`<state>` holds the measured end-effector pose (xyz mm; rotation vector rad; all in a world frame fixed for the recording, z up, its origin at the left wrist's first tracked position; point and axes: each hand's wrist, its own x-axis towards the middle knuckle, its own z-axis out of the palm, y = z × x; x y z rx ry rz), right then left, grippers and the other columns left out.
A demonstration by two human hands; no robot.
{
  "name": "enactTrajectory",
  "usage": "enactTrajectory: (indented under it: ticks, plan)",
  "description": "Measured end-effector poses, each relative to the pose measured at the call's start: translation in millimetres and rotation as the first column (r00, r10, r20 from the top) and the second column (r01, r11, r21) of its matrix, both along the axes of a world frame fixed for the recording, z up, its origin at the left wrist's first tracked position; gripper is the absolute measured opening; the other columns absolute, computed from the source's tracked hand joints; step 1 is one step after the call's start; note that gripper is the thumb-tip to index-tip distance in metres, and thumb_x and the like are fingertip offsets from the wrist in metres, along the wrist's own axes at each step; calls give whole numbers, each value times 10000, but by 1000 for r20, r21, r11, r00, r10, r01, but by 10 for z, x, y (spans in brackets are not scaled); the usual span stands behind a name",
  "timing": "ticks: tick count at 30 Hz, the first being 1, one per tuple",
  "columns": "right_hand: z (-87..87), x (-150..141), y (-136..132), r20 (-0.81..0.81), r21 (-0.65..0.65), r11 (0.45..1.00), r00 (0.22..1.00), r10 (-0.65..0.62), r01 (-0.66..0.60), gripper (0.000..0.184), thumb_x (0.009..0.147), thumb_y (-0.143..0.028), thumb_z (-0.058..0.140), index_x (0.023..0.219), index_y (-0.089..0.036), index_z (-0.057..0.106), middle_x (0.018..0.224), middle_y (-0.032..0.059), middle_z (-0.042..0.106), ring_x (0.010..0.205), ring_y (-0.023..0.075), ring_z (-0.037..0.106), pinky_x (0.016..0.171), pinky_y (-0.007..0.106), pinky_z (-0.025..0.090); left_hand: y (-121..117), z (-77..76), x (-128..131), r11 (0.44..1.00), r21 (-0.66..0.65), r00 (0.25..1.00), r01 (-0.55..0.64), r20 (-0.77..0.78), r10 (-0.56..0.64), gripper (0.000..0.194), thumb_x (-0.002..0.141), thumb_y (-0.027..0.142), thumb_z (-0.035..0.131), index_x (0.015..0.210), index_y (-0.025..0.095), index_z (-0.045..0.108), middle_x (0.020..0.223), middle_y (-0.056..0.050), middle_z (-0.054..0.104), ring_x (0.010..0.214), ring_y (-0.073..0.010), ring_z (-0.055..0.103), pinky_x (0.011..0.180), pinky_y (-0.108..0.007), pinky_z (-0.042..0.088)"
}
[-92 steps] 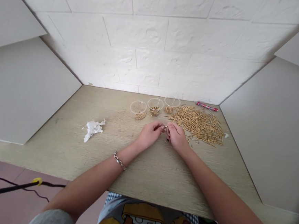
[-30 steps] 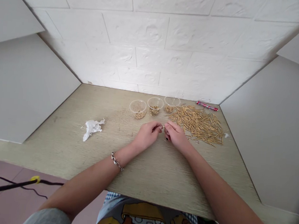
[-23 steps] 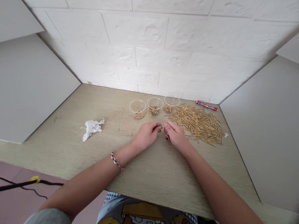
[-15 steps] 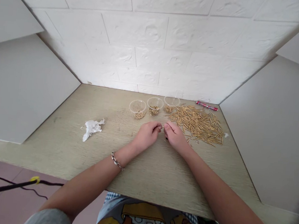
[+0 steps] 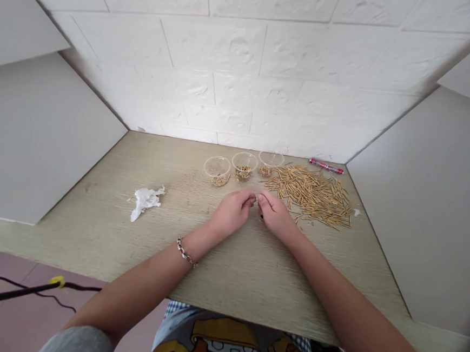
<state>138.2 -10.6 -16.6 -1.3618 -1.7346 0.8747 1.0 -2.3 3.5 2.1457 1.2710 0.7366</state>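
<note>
My left hand (image 5: 233, 211) and my right hand (image 5: 273, 214) meet fingertip to fingertip over the middle of the wooden table (image 5: 228, 267). Both are closed in a pinch on a small thin gold pin (image 5: 256, 200) held between them; most of it is hidden by the fingers. A large heap of gold pins (image 5: 313, 194) lies just right of my right hand. Three small clear cups stand behind the hands: the left cup (image 5: 216, 169), the middle cup (image 5: 244, 165) and the right cup (image 5: 271, 162), each with small gold pieces inside.
A crumpled white tissue (image 5: 145, 200) lies to the left on the table. A red pen-like stick (image 5: 326, 166) rests by the back wall at the right. Grey panels wall the table on both sides. A black cable with a yellow band (image 5: 58, 282) runs over the floor at lower left.
Both hands stay pinched together at the same spot. The gap between the fingertips has narrowed slightly since the oldest frame, and the view has shifted a little.
</note>
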Motion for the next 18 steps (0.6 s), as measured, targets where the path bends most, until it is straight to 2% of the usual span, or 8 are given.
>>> enactTrajectory:
  ticks: [4, 9, 13, 18]
  plan:
    - [13, -5, -5, 18, 13, 1000, 1000, -11, 11, 259, 835, -344, 300, 621, -203, 333, 539, -28, 383, 533, 121, 366, 522, 248, 264, -1, -11, 12, 1000, -12, 999, -5, 33, 6, 202, 790, 147, 377, 779, 154, 579, 735, -38, 618, 691, -133, 543, 691, -249, 415]
    - [45, -30, -31, 27, 38, 998, 998, -55, 54, 271, 841, -340, 296, 610, -201, 324, 536, -26, 388, 533, 118, 371, 527, 250, 275, -12, 4, 35, 994, -97, 991, -47, 120, 58, 196, 779, 163, 401, 731, 156, 590, 712, -19, 623, 670, -119, 546, 677, -229, 421]
    - [20, -31, -28, -43, 10, 998, 997, -57, 57, 303, 845, -376, 301, 602, -200, 341, 523, -29, 394, 520, 113, 380, 523, 247, 294, -7, 18, 41, 984, -159, 984, -76, 146, 100, 197, 778, 188, 414, 746, 160, 606, 718, -16, 628, 681, -121, 548, 685, -233, 425]
    - [-46, -23, -10, -202, -62, 997, 977, -61, 50, 357, 841, -445, 313, 583, -200, 348, 477, -39, 389, 467, 103, 391, 487, 241, 314, 19, -17, 38, 973, -224, 978, -59, 184, 101, 207, 782, 246, 429, 737, 155, 610, 716, -15, 630, 684, -125, 551, 660, -237, 423]
